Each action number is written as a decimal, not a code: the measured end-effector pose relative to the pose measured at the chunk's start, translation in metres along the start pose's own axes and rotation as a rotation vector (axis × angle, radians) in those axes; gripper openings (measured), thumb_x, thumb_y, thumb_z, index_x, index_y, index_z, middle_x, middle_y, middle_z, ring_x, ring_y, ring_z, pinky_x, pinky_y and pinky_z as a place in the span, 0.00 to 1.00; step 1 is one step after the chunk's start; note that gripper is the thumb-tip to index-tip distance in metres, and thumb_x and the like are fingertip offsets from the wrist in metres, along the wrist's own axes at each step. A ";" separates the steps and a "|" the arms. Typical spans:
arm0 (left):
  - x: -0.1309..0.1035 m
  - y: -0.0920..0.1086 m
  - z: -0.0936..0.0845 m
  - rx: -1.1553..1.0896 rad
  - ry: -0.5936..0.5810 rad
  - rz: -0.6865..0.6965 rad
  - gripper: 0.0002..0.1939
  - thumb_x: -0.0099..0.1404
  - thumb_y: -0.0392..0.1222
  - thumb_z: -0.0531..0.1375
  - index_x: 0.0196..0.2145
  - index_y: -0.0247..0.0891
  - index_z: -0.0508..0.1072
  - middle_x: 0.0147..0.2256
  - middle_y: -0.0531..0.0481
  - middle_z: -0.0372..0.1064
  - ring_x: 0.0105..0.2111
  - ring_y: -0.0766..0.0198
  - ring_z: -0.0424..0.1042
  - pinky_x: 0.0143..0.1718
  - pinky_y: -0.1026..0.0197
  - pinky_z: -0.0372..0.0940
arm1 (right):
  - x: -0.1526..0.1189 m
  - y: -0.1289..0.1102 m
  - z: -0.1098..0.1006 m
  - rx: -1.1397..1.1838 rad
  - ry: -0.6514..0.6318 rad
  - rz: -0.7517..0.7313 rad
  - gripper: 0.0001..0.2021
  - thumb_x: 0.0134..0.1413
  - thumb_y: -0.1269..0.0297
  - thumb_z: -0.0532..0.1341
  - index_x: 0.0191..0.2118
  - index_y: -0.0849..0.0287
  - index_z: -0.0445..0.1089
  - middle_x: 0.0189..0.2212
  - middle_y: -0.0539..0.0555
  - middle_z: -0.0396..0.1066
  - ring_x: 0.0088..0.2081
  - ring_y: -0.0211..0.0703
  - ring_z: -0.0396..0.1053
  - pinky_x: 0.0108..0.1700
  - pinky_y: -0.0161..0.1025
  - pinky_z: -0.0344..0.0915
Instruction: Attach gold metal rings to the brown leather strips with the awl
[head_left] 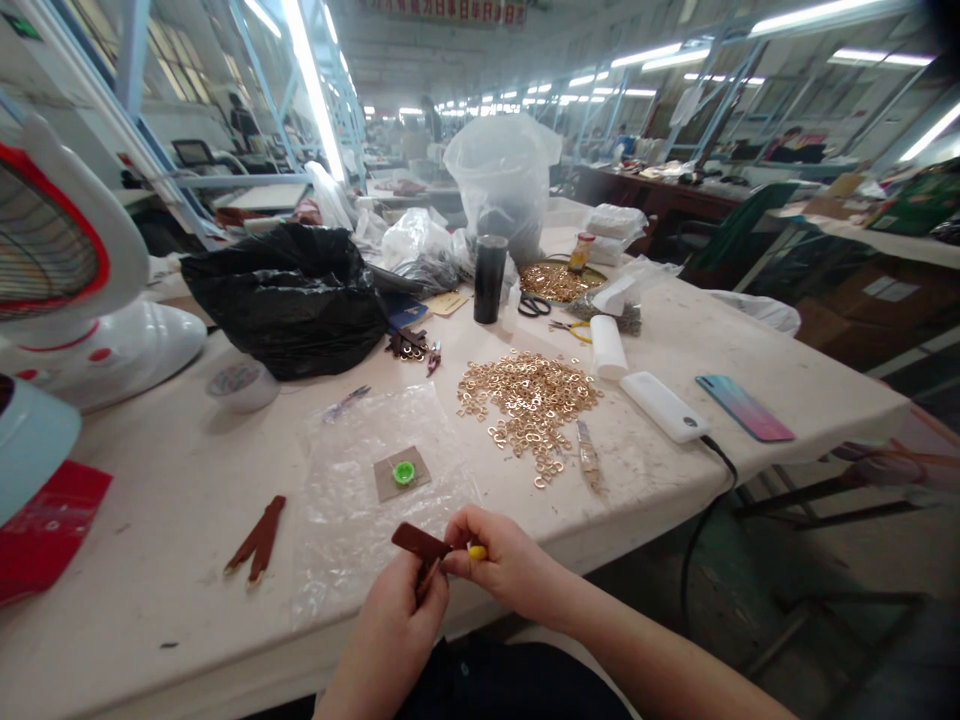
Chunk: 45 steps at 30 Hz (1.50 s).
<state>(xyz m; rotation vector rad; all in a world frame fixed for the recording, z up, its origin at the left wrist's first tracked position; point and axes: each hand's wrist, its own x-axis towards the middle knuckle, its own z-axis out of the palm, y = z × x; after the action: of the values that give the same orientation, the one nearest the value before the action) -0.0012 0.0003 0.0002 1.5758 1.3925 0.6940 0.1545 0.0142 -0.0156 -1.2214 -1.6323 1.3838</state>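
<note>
My left hand (403, 612) is closed round a brown leather strap (420, 541), whose flat end sticks out above the fingers. Against the strap, my right hand (504, 560) pinches a thin tool with a yellow end (478, 552); its tip is too small to make out. Both hands meet at the table's front edge. Just beyond them, a bright green cap with a hollow (404, 472) sits on a square of brown card (386, 488), on a clear plastic sheet (337, 540). To the left lie joined brown leather straps (259, 540) with metal ends.
Gold metal rings (529, 395) are heaped mid-table, beside a taped blade-like tool (589, 458). A power bank (664, 405) with a cable and a phone (742, 407) lie right. Behind stand a black tumbler (490, 282), black bag (289, 300) and small tub (241, 388); a fan (97, 350) is left.
</note>
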 end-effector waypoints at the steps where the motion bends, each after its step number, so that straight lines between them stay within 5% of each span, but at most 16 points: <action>1: 0.000 0.000 0.001 0.004 0.010 -0.010 0.05 0.54 0.40 0.55 0.27 0.39 0.70 0.26 0.46 0.72 0.30 0.53 0.70 0.33 0.57 0.63 | 0.000 0.000 0.000 -0.037 0.008 0.000 0.04 0.47 0.68 0.61 0.30 0.59 0.65 0.24 0.45 0.63 0.26 0.35 0.60 0.28 0.31 0.54; 6: -0.001 0.004 0.003 -0.045 0.017 -0.047 0.09 0.53 0.38 0.55 0.33 0.38 0.71 0.30 0.46 0.73 0.31 0.53 0.71 0.35 0.57 0.63 | -0.003 0.005 0.005 -0.176 0.070 -0.055 0.04 0.47 0.69 0.60 0.28 0.58 0.63 0.23 0.45 0.62 0.25 0.35 0.59 0.27 0.32 0.53; 12: 0.000 0.005 0.003 -0.051 0.013 0.008 0.10 0.58 0.45 0.55 0.33 0.38 0.71 0.28 0.49 0.70 0.27 0.59 0.66 0.29 0.61 0.59 | -0.004 0.006 0.011 -0.001 0.193 -0.086 0.05 0.50 0.66 0.56 0.29 0.57 0.58 0.20 0.44 0.56 0.23 0.34 0.55 0.25 0.32 0.52; 20: -0.001 0.006 0.006 0.013 0.139 0.028 0.07 0.56 0.43 0.56 0.27 0.39 0.70 0.19 0.56 0.62 0.19 0.65 0.59 0.22 0.64 0.54 | -0.002 0.003 0.010 0.056 0.159 -0.118 0.03 0.51 0.66 0.57 0.33 0.59 0.62 0.25 0.47 0.62 0.26 0.36 0.58 0.29 0.33 0.56; 25: 0.001 -0.002 0.005 0.012 0.101 0.034 0.06 0.56 0.40 0.54 0.28 0.39 0.70 0.21 0.55 0.63 0.21 0.64 0.61 0.24 0.64 0.56 | 0.002 0.001 0.009 0.032 0.136 -0.168 0.01 0.50 0.69 0.57 0.30 0.59 0.63 0.28 0.49 0.62 0.31 0.39 0.60 0.34 0.35 0.57; 31: 0.004 -0.014 0.003 -0.154 0.005 0.030 0.08 0.58 0.44 0.54 0.32 0.38 0.69 0.23 0.54 0.64 0.22 0.65 0.62 0.24 0.64 0.57 | 0.007 0.000 0.018 0.377 0.134 -0.065 0.08 0.50 0.60 0.58 0.31 0.60 0.64 0.27 0.50 0.63 0.31 0.39 0.60 0.35 0.36 0.59; 37: 0.001 -0.008 0.003 -0.280 0.052 -0.008 0.09 0.57 0.47 0.56 0.29 0.39 0.70 0.22 0.55 0.66 0.22 0.66 0.62 0.22 0.65 0.55 | 0.008 -0.006 0.026 0.583 0.166 -0.016 0.13 0.48 0.53 0.60 0.33 0.58 0.65 0.27 0.49 0.64 0.30 0.38 0.61 0.36 0.36 0.60; 45: -0.001 -0.005 0.003 -0.317 0.125 0.001 0.10 0.57 0.46 0.56 0.24 0.39 0.67 0.19 0.57 0.59 0.20 0.68 0.57 0.22 0.66 0.55 | 0.004 -0.005 0.032 0.372 0.262 -0.160 0.08 0.54 0.60 0.55 0.37 0.59 0.66 0.31 0.52 0.67 0.35 0.42 0.64 0.40 0.39 0.62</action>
<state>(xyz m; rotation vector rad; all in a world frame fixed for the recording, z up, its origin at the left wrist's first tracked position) -0.0006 -0.0016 -0.0053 1.3011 1.2966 0.9764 0.1226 0.0061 -0.0176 -0.9821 -1.2003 1.2941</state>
